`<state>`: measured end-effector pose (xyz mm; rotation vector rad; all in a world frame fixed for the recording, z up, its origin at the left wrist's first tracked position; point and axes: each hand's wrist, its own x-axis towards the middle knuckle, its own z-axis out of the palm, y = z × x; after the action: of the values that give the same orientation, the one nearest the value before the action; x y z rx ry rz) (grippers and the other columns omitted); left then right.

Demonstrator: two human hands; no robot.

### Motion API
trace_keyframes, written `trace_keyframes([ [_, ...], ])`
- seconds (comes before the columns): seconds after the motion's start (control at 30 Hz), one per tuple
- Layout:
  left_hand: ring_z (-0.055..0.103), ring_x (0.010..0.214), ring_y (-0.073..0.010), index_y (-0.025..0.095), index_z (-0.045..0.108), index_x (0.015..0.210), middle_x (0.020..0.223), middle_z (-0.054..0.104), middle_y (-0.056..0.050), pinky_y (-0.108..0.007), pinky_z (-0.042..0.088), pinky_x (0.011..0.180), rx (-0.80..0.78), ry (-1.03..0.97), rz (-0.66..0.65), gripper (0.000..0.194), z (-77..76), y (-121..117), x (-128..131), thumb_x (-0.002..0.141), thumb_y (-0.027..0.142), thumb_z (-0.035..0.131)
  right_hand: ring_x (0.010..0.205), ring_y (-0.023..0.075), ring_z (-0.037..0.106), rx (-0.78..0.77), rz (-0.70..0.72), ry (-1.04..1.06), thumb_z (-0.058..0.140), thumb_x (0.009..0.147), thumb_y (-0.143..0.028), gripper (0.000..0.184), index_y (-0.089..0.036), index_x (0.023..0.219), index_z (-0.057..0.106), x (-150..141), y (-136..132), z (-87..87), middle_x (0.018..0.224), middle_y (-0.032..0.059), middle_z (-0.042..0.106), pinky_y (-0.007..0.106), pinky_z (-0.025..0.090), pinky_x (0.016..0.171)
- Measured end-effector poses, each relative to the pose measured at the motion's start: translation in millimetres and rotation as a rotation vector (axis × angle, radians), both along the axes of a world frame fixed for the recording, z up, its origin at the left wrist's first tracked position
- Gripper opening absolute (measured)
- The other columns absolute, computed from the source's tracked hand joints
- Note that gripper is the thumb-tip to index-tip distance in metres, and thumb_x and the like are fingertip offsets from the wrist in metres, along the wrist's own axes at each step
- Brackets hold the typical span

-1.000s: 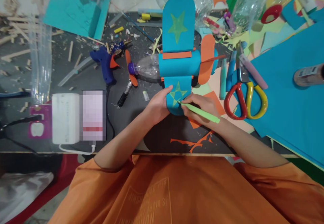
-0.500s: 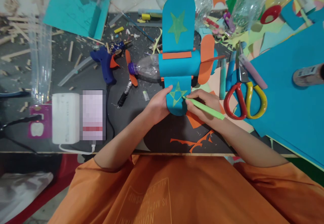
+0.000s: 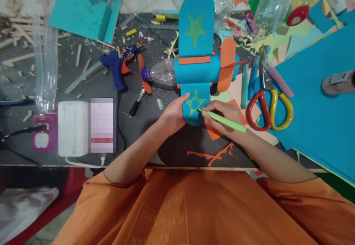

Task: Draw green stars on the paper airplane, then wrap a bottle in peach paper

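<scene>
A toy airplane [image 3: 197, 70] made from a plastic bottle and blue paper lies across the middle of the table, with an orange propeller at its purple cap and an orange tail. My left hand [image 3: 175, 114] is closed on the edge of the near wing, thumb on top and fingers hidden beneath. In my right hand [image 3: 222, 114] is a light green marker [image 3: 227, 121], its tip on the star [image 3: 195, 102] on that wing. This star is outlined and partly coloured, its centre still blue. The far wing carries a fully coloured green star [image 3: 195, 30].
Red and yellow scissors [image 3: 269, 104] and blue card sheets [image 3: 313, 101] lie to the right. At the left are a glue gun [image 3: 116, 67], a white box [image 3: 72, 128] and a phone-like device [image 3: 102, 125]. Orange scraps [image 3: 215, 154] are near the front edge; plastic bottles [image 3: 273, 12] lie behind.
The marker tip has moved slightly left and down along the near star, and my right hand has shifted with it. My left hand keeps its hold on the wing.
</scene>
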<state>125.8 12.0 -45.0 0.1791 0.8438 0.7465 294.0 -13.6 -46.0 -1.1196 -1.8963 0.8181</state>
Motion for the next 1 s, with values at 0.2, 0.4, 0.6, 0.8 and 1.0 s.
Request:
trace_keyframes([
  [0.2,0.060,0.133,-0.0301,0.013,0.069,0.127,0.118,0.077,-0.012,-0.043,0.045,0.115,-0.003,-0.014,0.004,0.043,2.0,-0.3,0.5,0.098,0.031,0.043,0.058,0.0143,0.064,0.040,0.036,-0.037,0.059,0.096,-0.034,0.020,-0.022,0.079,0.061,-1.3,-0.8,-1.3,0.069,0.0017,0.069,0.025,0.048,0.053],
  [0.4,0.061,0.132,-0.0281,0.014,0.069,0.127,0.116,0.078,-0.011,-0.042,0.045,0.115,-0.014,-0.021,0.004,0.043,2.7,-0.2,0.6,0.099,0.030,0.039,0.060,0.0152,0.064,0.027,0.038,-0.064,0.056,0.097,-0.041,0.027,-0.022,0.078,0.062,-1.1,-0.6,-2.4,0.070,0.0026,0.070,0.027,0.050,0.054],
  [0.6,0.064,0.129,-0.0271,0.011,0.064,0.132,0.120,0.076,-0.013,-0.040,0.046,0.114,-0.045,-0.030,0.018,0.045,2.7,0.4,0.6,0.101,0.030,0.039,0.060,0.0137,0.065,0.077,0.057,-0.057,0.060,0.095,-0.030,0.018,-0.021,0.079,0.062,-1.6,0.2,-1.3,0.071,0.0027,0.071,0.024,0.049,0.054],
  [0.8,0.066,0.126,-0.0288,0.008,0.060,0.138,0.123,0.075,-0.014,-0.041,0.047,0.113,-0.074,-0.030,0.048,0.046,4.3,1.4,1.8,0.100,0.026,0.041,0.058,0.0139,0.064,0.013,0.047,-0.056,0.058,0.095,-0.035,0.022,-0.022,0.078,0.061,-0.6,0.3,-1.9,0.068,0.0018,0.069,0.024,0.048,0.052],
  [1.0,0.064,0.128,-0.0287,0.009,0.066,0.130,0.117,0.077,-0.013,-0.040,0.047,0.112,-0.078,0.009,0.042,0.044,5.9,0.6,1.8,0.101,0.027,0.039,0.058,0.0145,0.062,-0.035,0.044,-0.035,0.056,0.096,-0.041,0.026,-0.023,0.077,0.060,-0.3,0.8,-1.6,0.067,0.0013,0.067,0.026,0.047,0.052],
])
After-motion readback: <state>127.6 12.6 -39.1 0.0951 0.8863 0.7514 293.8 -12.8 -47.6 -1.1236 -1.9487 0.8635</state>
